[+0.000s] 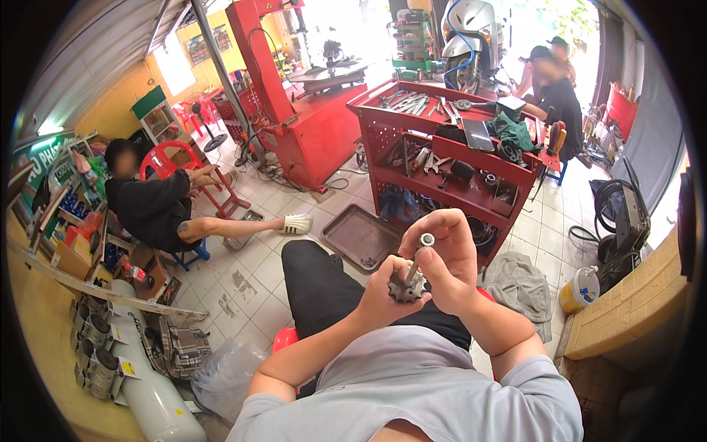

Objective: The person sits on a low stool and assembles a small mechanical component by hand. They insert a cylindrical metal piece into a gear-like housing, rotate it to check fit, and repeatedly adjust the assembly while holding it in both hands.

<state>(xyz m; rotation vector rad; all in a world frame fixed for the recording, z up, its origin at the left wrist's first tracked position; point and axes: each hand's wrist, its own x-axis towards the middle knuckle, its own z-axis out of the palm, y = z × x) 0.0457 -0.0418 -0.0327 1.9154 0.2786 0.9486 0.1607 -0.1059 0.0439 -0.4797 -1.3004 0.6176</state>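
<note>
Above my lap, my left hand (384,296) is closed around a small dark toothed metal wheel (405,290), whose teeth show below the fingers. My right hand (451,267) pinches a slim metal rod (414,269) between thumb and fingers. At its upper end the rod carries a round, shiny socket-like head (426,240). Its lower end meets the toothed wheel; whether it passes through the wheel is hidden by my fingers. Both hands are close together, nearly touching.
Ahead stands a red tool trolley (449,193) with wrenches and a phone (478,135) on top. A metal tray (345,249) lies on the tiles. A person (151,199) sits at left; another (560,110) sits behind the trolley. A white bucket (580,291) and grey cloth (518,289) are right.
</note>
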